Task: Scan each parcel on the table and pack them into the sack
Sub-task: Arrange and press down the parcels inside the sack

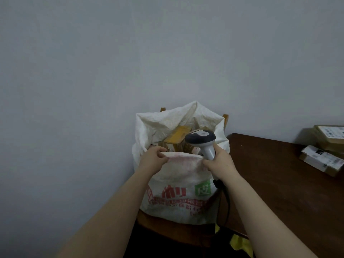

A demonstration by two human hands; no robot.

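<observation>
The left hand (153,158) pinches the near rim of the sack (176,202), thumb over the folded edge. The sack stands open at centre on a wooden seat (167,229), just left of the table (279,183). Packed parcels (177,135) fill it almost to the rim. The right hand (217,161) grips the handle of the scanner (202,140), head raised over the sack mouth, and meets the right end of the rim. A black cable (226,202) hangs from the handle. Unpacked parcels (320,159) lie at the far right of the table
</observation>
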